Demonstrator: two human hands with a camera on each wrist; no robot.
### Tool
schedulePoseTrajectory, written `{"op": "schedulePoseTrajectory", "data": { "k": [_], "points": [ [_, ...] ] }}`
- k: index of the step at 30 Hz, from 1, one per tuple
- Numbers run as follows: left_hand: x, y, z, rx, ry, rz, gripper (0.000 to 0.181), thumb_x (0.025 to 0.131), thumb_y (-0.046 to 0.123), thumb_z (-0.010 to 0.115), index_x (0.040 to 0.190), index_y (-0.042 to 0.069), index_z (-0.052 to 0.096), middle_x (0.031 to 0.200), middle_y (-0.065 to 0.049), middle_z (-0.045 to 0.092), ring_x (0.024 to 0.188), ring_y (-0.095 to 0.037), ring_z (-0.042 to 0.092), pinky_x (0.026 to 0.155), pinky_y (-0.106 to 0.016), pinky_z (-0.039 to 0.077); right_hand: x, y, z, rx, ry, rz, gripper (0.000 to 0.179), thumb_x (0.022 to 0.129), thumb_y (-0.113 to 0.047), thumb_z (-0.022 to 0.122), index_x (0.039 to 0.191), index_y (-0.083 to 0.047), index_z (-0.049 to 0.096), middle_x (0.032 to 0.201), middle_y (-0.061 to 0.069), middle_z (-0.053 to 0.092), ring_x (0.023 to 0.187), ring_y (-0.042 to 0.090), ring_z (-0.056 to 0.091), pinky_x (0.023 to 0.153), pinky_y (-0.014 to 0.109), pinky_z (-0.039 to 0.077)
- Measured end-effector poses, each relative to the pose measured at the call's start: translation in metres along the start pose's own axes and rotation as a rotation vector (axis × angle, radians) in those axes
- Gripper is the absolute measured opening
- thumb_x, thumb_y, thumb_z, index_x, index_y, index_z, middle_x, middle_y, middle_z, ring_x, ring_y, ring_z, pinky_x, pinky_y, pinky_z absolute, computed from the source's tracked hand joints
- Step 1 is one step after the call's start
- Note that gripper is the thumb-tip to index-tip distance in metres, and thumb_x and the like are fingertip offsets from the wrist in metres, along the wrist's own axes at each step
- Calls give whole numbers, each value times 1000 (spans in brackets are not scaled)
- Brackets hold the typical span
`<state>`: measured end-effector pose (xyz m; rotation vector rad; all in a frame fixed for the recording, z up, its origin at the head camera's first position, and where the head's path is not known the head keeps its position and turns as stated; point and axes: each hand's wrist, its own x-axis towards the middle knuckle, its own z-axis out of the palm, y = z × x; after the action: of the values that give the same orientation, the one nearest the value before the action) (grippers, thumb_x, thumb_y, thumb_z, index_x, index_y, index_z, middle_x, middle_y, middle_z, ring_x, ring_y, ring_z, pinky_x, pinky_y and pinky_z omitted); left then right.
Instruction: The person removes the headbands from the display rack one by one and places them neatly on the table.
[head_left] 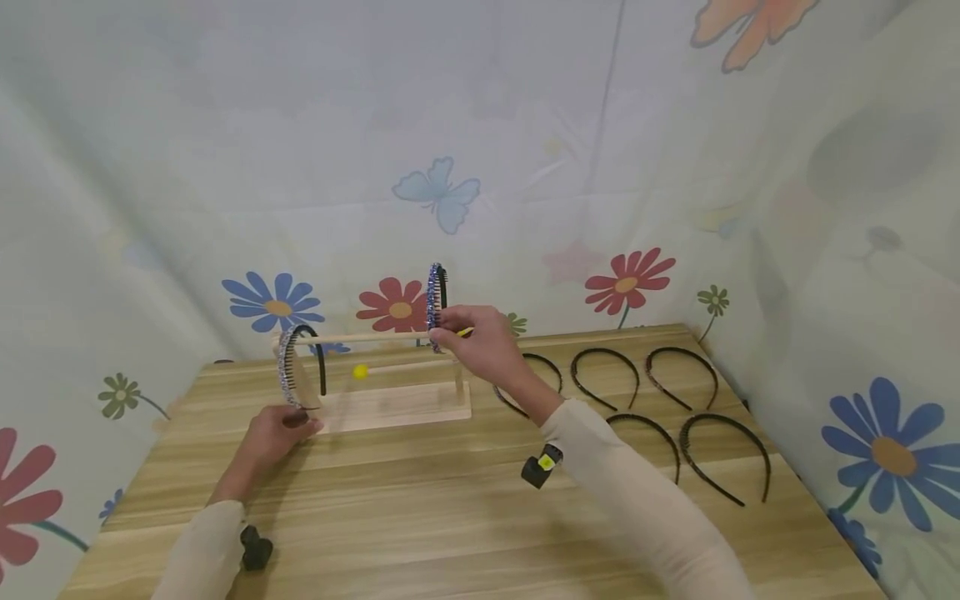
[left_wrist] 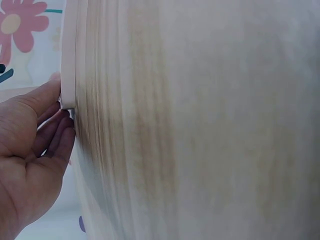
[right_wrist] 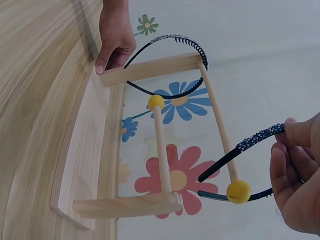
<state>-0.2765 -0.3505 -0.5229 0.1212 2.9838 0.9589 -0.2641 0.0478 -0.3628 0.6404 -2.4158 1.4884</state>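
My left hand (head_left: 277, 437) pinches the base of a pale wooden rack (head_left: 397, 408) at its left end, thumb on top and fingers below in the left wrist view. A silver glittery headband (head_left: 286, 367) with comb teeth hangs round the rack's upper rod there. At the rod's other end, my right hand (head_left: 487, 342) holds a blue glittery headband (head_left: 433, 296) between thumb and fingers. In the right wrist view, its two black tips sit beside the rod's yellow ball (right_wrist: 238, 191), which covers part of one arm. Another yellow ball (right_wrist: 156, 102) caps the lower rod.
Several dark headbands (head_left: 604, 351) lie in two rows on the right side of the wooden table (head_left: 420, 517). A pale cloth (head_left: 525, 108) printed with flowers and butterflies hangs behind the table and at its sides.
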Motion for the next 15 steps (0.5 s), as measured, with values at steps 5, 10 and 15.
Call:
{"op": "schedulePoseTrajectory", "data": {
  "k": [5, 10, 15],
  "points": [
    [0, -1, 1, -3, -5, 0, 37, 97, 30, 73, 114, -2, 74, 119, -24, 71, 106, -35, 68, 86, -49, 54, -4, 3, -8, 4, 0, 15, 24, 96, -22, 74, 115, -7, 76, 105, 6, 77, 94, 22, 72, 72, 29, 59],
    [-1, 0, 1, -10, -11, -7, 38, 97, 30, 72, 116, -3, 73, 122, -25, 70, 110, -38, 67, 90, -54, 53, -9, 6, -14, 2, 12, 29, 26, 96, -22, 75, 116, -6, 75, 107, 7, 77, 93, 20, 72, 77, 29, 60],
    [0, 1, 1, -8, -21, -13, 41, 98, 29, 71, 121, -4, 70, 125, -26, 68, 117, -44, 63, 96, -58, 50, -16, 8, -21, 6, 23, 46, 27, 95, -24, 76, 115, -6, 76, 105, 7, 77, 90, 18, 72, 75, 29, 60]
  ]
}}
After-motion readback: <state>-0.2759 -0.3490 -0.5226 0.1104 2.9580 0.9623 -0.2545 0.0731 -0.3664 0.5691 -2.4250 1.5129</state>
